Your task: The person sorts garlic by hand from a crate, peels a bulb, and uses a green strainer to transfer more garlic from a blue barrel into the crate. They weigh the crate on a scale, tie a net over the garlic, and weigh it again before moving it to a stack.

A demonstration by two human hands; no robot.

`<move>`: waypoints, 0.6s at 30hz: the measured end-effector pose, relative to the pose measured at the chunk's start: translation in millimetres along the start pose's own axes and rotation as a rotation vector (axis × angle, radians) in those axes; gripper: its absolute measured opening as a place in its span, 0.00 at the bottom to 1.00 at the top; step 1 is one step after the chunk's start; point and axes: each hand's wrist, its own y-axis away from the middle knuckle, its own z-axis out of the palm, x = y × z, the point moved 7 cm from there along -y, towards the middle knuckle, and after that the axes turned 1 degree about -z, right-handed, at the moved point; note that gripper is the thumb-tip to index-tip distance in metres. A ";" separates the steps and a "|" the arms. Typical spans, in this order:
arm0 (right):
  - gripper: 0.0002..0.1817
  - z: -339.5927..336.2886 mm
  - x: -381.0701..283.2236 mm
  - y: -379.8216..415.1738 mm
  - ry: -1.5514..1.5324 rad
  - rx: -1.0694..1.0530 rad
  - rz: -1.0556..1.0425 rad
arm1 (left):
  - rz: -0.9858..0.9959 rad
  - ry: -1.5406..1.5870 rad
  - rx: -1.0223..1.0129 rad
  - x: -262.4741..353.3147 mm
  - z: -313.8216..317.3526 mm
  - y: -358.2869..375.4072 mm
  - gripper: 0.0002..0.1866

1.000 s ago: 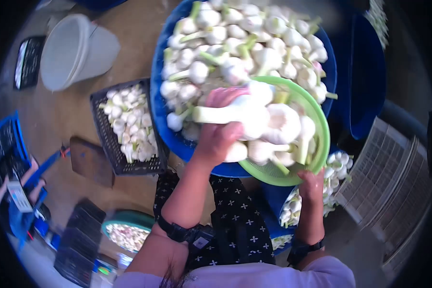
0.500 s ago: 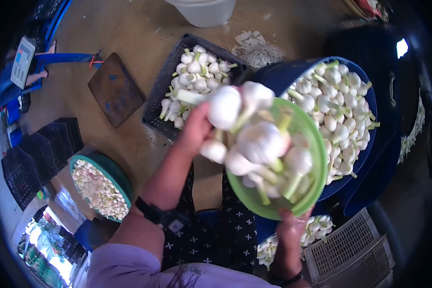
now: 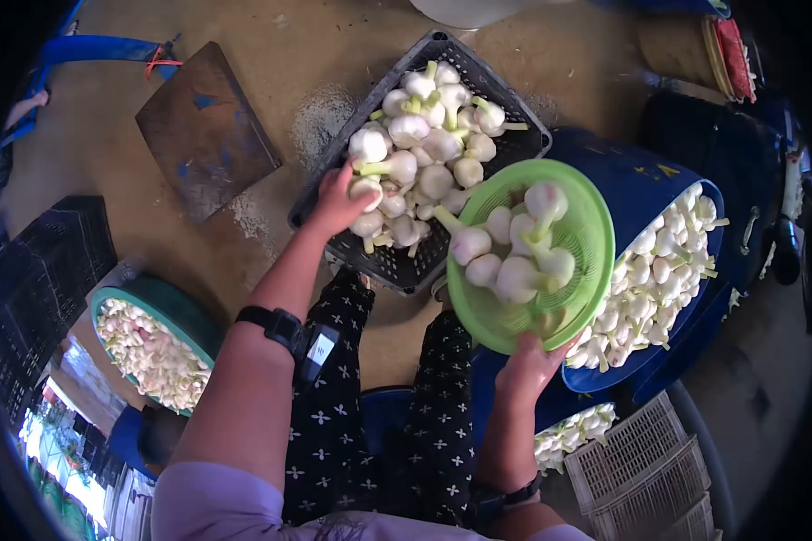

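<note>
Garlic bulbs with short stems fill much of a black perforated crate on the floor. At the crate's left side, my left hand has its fingers closed round a garlic bulb. My right hand grips the near rim of a green plastic basket, tilted beside the crate's right side. Several garlic bulbs lie inside that basket. The fingers of my right hand are partly hidden at the rim.
A blue tub of garlic lies tilted at the right. At the left are a green tub with small pieces, a brown board and black crates. Light plastic crates lie at the lower right.
My left hand has moved left, from above the basket to the crate. The basket now holds fewer bulbs, and more lie in the crate. The view has shifted, with the crate nearer the centre.
</note>
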 end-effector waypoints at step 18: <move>0.35 87.0 -102.1 -21.5 1.007 0.232 -0.845 | 0.178 0.055 -0.050 14.2 28.4 44.6 0.21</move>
